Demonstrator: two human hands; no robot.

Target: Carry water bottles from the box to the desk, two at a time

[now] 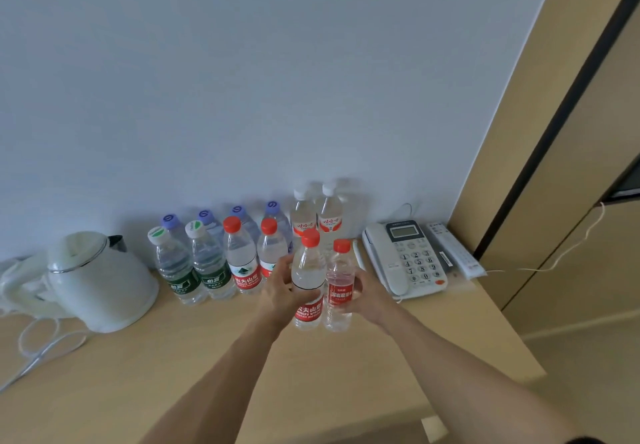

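Note:
My left hand (280,287) grips a red-capped water bottle (308,281) with a red label, held upright above the wooden desk (207,357). Right beside it, my right hand (363,296) grips a smaller red-capped bottle (340,287), also upright. The two bottles are almost touching. Behind them several bottles stand in rows against the wall: two green-labelled ones (192,263), two red-capped ones (242,256), several purple-capped ones (239,215) and white-capped ones (317,215). The box is not in view.
A white electric kettle (100,281) with its cable (38,339) stands at the desk's left. A white desk telephone (405,256) and a remote control (453,249) lie to the right. The desk's right edge borders tan cabinet panels (571,166).

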